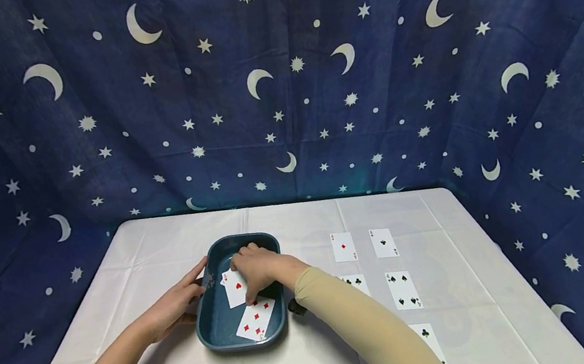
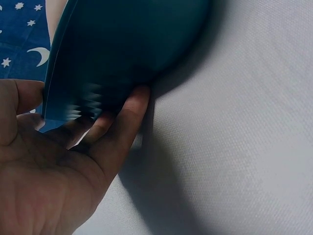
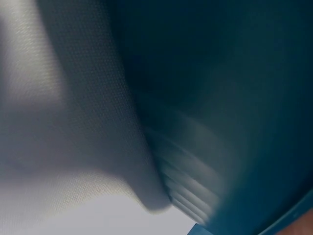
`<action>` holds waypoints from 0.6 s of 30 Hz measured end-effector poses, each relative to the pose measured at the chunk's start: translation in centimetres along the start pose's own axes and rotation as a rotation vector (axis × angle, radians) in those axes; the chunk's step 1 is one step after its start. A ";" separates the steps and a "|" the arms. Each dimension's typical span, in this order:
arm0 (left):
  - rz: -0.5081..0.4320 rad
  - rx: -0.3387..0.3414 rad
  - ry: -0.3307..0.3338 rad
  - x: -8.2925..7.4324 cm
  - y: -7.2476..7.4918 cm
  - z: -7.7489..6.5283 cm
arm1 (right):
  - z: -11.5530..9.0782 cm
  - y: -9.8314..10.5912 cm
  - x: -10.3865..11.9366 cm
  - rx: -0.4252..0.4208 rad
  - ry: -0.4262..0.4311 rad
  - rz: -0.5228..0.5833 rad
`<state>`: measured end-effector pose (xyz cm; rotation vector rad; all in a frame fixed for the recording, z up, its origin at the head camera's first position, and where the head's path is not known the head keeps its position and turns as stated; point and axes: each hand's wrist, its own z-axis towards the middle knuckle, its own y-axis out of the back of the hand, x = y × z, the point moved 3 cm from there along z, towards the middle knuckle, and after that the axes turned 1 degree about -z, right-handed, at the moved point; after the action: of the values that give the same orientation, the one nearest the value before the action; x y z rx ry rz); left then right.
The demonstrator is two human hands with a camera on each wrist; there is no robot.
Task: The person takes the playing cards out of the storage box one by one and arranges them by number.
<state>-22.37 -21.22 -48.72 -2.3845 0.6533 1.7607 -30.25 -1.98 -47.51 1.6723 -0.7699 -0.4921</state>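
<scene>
A dark blue tray (image 1: 218, 326) sits on the white worktop (image 1: 476, 318), left of the middle. It is longer than wide; its long axis runs from near to far, the far end leaning slightly right.

Inside it, a card with a single red heart (image 1: 238, 294) lies face up, its length also running near to far with the far end tipped a little left. Just nearer, a card with several red diamonds (image 1: 256, 321) lies face up on a slant, its far end turned right and its near end pointing toward the tray's near left corner.

The left hand (image 1: 170, 308) is at the tray's left side. Its grip is released: the fingers are extended and spread, with fingertips touching the outer wall and rim.

The right hand (image 1: 261, 268) reaches over the right rim, palm down, with fingers at the far end of the heart card and the thumb near its near end. Whether that grip has grasped the card I cannot tell; the right wrist view shows mostly the tray's outer wall and the cloth.

Right of the tray, face-up cards stand in two columns with their long axes near to far: a single red diamond card (image 1: 344, 247) beside a single black club card (image 1: 383, 243), and a spade card (image 1: 404, 290) nearer. The right sleeve (image 1: 370, 329) partly covers others.
</scene>
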 end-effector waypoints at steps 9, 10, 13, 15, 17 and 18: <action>-0.023 0.007 -0.010 0.1 0.1 0.0 | -1.2 1.0 -0.2 -0.056 0.077 -0.007; -0.023 0.007 -0.011 0.1 0.1 0.0 | -1.6 1.3 -0.3 -0.066 0.085 -0.001; -0.020 0.002 -0.005 0.1 0.1 0.0 | -2.7 2.2 -0.8 -0.101 0.101 0.031; -0.023 -0.003 0.002 0.1 0.0 0.0 | -3.6 2.8 -1.3 -0.122 0.105 0.052; -0.022 -0.003 0.004 0.1 0.0 0.0 | -4.4 3.3 -1.8 -0.141 0.104 0.073; -0.021 -0.002 0.004 0.1 0.0 0.0 | -4.8 3.6 -2.1 -0.148 0.101 0.081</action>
<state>-22.34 -21.23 -48.84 -2.3881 0.6252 1.7495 -29.23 2.48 -43.05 1.5110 -0.7068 -0.3951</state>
